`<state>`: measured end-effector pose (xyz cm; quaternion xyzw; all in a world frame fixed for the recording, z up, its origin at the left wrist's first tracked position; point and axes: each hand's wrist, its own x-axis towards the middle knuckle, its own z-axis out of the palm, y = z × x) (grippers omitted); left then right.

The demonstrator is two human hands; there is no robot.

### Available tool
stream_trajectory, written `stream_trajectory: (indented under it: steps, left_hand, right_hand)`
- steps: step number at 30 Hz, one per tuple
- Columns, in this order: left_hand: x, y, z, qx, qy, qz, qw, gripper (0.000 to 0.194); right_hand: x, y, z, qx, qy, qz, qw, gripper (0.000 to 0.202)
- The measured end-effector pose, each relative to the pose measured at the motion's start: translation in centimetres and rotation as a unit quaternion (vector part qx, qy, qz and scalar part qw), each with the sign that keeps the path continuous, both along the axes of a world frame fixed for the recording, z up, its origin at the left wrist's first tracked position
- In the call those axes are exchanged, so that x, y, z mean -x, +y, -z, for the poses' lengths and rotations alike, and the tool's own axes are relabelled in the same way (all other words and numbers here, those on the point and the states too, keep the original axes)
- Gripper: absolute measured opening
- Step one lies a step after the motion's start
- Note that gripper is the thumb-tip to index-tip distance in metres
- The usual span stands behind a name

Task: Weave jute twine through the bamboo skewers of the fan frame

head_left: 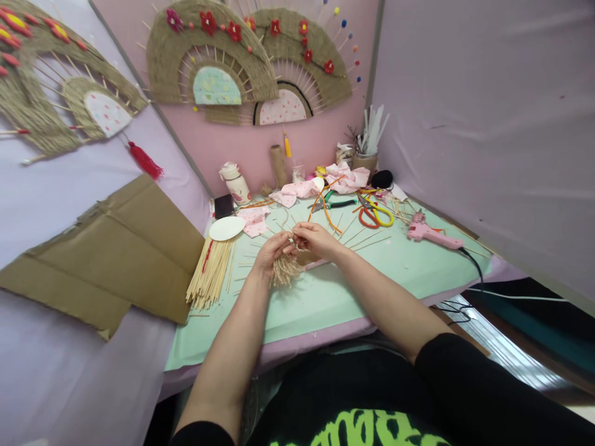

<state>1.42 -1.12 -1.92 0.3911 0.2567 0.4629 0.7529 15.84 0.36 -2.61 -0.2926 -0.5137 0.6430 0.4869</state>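
Observation:
My left hand [274, 249] and my right hand [317, 240] meet above the table, fingertips almost touching. A bundle of tan jute twine [285, 271] hangs below my left hand, whose curled fingers close on it. The fingers of my right hand are pinched together beside it; what they pinch is too small to make out, perhaps a strand. Under both hands lies a fan frame of thin wooden sticks [362, 240] spread outward, partly hidden. Its cardboard base, edged in pink [317, 265], shows below my right wrist.
Left are a bundle of bamboo sticks [209, 272], a white oval disc [227, 228] and a cardboard sheet [111, 260]. Behind lie green-handled pliers [341, 204], scissors [375, 214] and pink cloth [346, 178]. A pink glue gun [433, 234] rests right. Finished fans [209, 56] hang on the wall.

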Motion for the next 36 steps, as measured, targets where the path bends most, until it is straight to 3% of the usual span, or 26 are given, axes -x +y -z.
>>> stream_trajectory:
  steps: [9,15,21,28,33,36]
  left_hand:
    - [0.16,0.01,-0.15,-0.006,0.013,0.018,1.000,0.018]
    - [-0.20,-0.38,-0.71,0.002,0.044,0.030,0.999,0.034]
    - [-0.42,-0.68,-0.80,0.000,0.045,0.021,0.999,0.045]
    - [-0.68,-0.88,-0.69,-0.022,0.055,-0.006,0.998,0.059]
    - [-0.59,-0.63,-0.76,-0.022,0.063,-0.002,0.998,0.058]
    - [-0.59,-0.15,-0.44,-0.019,0.035,-0.034,0.999,0.048]
  right_hand:
    - [-0.50,0.16,-0.44,-0.006,0.004,0.014,1.000,0.042]
    - [-0.72,0.12,-0.25,-0.056,-0.080,0.034,0.995,0.059]
    - [-0.56,0.06,-0.38,-0.056,-0.061,0.054,0.995,0.054]
    - [-0.51,0.07,-0.16,-0.041,-0.058,0.028,0.997,0.040]
    - [-0.60,0.26,0.05,-0.009,-0.025,0.036,0.999,0.036]
    - [-0.65,0.46,0.04,0.000,-0.003,0.065,0.998,0.036]
